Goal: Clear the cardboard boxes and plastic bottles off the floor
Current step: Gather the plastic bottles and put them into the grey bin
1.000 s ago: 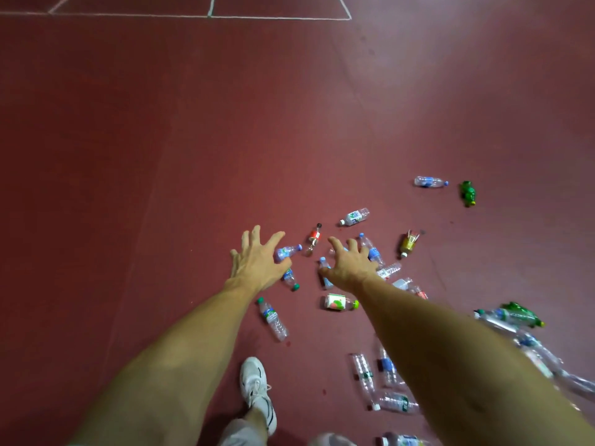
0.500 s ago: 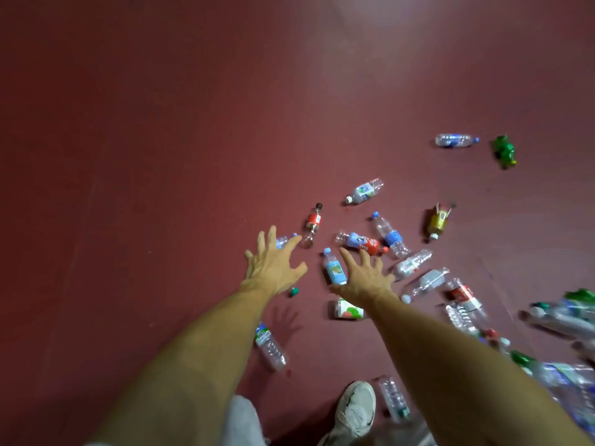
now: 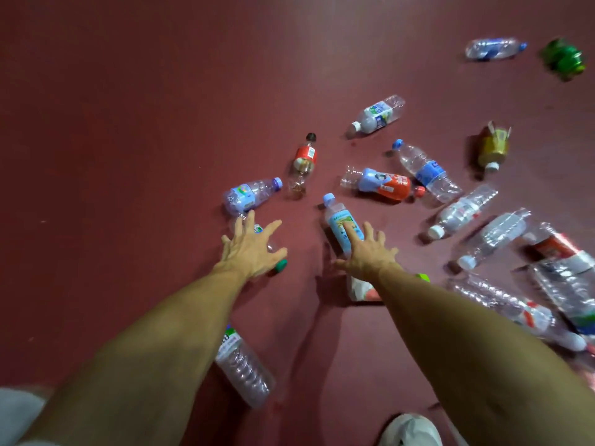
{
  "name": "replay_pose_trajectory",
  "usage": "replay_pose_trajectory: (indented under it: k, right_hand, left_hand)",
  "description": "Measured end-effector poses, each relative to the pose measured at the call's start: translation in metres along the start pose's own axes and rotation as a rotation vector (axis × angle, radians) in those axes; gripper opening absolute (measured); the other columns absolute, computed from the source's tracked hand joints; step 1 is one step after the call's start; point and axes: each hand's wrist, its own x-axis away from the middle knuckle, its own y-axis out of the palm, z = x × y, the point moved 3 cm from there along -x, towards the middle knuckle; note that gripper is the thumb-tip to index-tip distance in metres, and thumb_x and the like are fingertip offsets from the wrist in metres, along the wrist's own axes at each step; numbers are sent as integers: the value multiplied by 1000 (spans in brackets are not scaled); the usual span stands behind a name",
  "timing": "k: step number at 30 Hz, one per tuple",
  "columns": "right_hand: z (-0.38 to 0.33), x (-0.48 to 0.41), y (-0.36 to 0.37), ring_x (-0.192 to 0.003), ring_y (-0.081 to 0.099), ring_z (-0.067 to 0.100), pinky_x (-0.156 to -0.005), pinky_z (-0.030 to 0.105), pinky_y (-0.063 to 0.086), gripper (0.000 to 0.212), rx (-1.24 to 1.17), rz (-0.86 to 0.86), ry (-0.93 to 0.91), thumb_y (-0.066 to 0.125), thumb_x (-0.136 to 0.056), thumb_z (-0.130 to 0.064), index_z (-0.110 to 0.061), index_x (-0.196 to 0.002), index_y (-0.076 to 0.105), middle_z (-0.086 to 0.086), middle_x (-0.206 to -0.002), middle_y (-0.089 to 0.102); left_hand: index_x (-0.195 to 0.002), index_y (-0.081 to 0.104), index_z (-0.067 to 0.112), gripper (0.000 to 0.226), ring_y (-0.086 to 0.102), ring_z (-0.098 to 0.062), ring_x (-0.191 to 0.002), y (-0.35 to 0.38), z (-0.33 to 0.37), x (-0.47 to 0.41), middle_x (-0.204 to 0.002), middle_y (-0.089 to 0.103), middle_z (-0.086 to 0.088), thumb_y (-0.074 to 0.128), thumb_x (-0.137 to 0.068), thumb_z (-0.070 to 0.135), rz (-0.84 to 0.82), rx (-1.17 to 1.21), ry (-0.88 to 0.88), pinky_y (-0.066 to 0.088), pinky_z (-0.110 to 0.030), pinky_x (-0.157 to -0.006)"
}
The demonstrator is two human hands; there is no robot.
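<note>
Across the dark red floor (image 3: 128,123), I log plastic bottles (image 3: 463,210) lying scattered on their sides, mostly right of centre.

Item: clear ribbed bottle (image 3: 244,371), partly under my left forearm (image 3: 154,349).

Item: blue-labelled bottle (image 3: 338,220), blue cap pointing away, beneath the right grip (image 3: 367,255). The fingers are spread and released, index tip over the label; I cannot tell contact.

Item: left grip (image 3: 252,249), released, splayed over a green-capped bottle (image 3: 280,266), with the cap showing beside the thumb.
</note>
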Motion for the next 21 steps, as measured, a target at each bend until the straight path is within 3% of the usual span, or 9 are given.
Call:
replay_pose_trajectory:
  k: [10,15,18,21]
  right_hand:
    - [-6,-31,7,-150,3,37,-110,66,24,98,-63,-14,-20,65,-83,-67,-46,-156,3,-3,-165,-12]
    - [-12,-37,21,-151,3,36,-112,60,27,98,-38,-40,-40,64,-87,-62,-41,-158,0,0,-165,-19]
    - [-10,-41,27,-146,15,38,-110,53,34,97,-4,-10,-38,66,-86,-59,-38,-157,4,4,-165,-14]
    - [-14,-42,24,-129,37,39,-101,48,42,88,19,53,-48,70,-87,-48,-35,-155,16,12,-158,10]
  left_hand:
    - [-153,14,52,80,-9,-28,-153,22,-8,-15,-166,-16,-2,56,-86,65,-61,9,-28,17,-55,-118]
    - [-154,6,53,81,-15,-29,-153,36,-26,-21,-164,-25,-2,46,-87,75,-142,-60,-55,9,-57,-120]
    - [-154,10,53,74,-17,-22,-153,49,-30,-29,-164,-26,1,47,-92,66,-130,-56,-41,7,-59,-121]
    - [-153,20,52,69,-15,-19,-153,55,-29,-35,-166,-20,3,53,-93,58,-61,14,-21,9,-58,-121]
